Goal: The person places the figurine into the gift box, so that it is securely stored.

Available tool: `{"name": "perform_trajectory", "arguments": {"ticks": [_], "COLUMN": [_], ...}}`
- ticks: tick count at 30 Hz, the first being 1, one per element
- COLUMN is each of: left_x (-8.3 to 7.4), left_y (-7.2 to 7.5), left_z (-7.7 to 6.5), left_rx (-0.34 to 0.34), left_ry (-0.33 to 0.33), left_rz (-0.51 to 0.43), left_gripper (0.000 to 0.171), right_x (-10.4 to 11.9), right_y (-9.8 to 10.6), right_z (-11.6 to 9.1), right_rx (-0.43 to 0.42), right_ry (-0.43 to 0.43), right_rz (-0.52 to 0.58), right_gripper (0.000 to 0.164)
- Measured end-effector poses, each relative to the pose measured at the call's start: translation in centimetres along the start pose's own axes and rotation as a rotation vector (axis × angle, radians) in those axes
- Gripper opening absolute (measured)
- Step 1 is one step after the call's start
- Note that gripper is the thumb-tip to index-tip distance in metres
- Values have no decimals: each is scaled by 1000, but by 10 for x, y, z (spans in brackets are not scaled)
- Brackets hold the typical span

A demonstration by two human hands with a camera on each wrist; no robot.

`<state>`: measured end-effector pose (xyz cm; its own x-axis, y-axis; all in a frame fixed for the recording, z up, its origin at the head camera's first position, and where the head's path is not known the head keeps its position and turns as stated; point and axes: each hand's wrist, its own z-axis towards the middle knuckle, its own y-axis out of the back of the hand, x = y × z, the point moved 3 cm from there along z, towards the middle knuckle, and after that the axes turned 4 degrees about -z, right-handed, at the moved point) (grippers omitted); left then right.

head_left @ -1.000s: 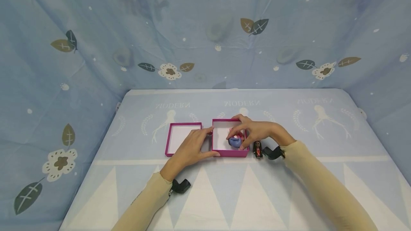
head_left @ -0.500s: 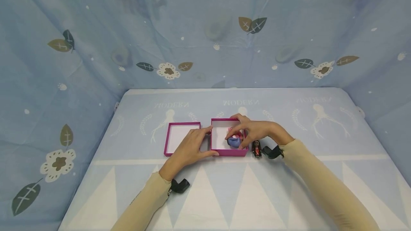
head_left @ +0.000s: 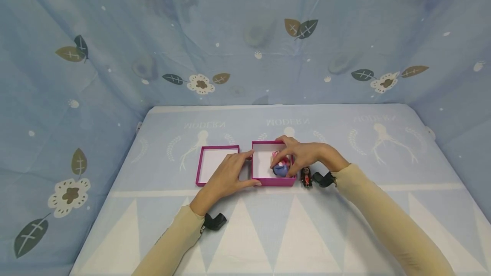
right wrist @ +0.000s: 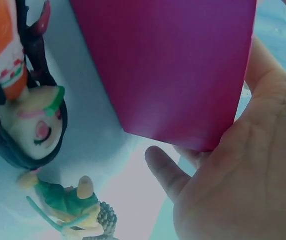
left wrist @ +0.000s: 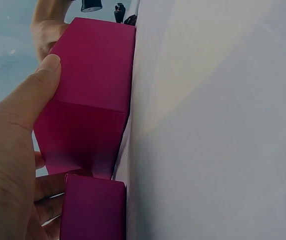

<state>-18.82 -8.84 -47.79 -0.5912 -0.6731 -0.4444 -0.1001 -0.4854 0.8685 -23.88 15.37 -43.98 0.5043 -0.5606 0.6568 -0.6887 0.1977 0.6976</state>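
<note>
A magenta box (head_left: 273,182) with a white inside stands open on the table. My left hand (head_left: 226,176) holds its left side, thumb at the front corner (left wrist: 48,65) and fingers along the left wall. My right hand (head_left: 303,155) reaches over the right wall. Its thumb and index finger pinch a small doll figure (head_left: 281,170) with blue and pink parts inside the box, partly covered by the fingers. In the right wrist view, other fingers of this hand stay outside, near the box's far edge. The box wall hides the doll figure there.
The matching lid (head_left: 199,167) lies inside up, left of the box. A dark-haired doll (head_left: 306,177) in orange-red lies just right of the box. The right wrist view shows another doll (right wrist: 73,202) in green beside it. Patterned cloth hangs behind the table.
The doll figure in the box has turned slightly under my right fingers, showing more of its pink part. My left hand keeps its place on the box.
</note>
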Motion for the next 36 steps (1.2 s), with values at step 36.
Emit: {"name": "perform_trajectory", "arguments": {"ticks": [36], "left_x": [0], "left_y": [1], "left_z": [1], "left_rx": [-22], "left_ry": [-22], "left_rz": [-3], "left_gripper": [97], "right_x": [-2], "right_y": [-2], "right_z": [-1], "right_rx": [-38], "right_ry": [29], "right_rz": [-4], "right_gripper": [45]}}
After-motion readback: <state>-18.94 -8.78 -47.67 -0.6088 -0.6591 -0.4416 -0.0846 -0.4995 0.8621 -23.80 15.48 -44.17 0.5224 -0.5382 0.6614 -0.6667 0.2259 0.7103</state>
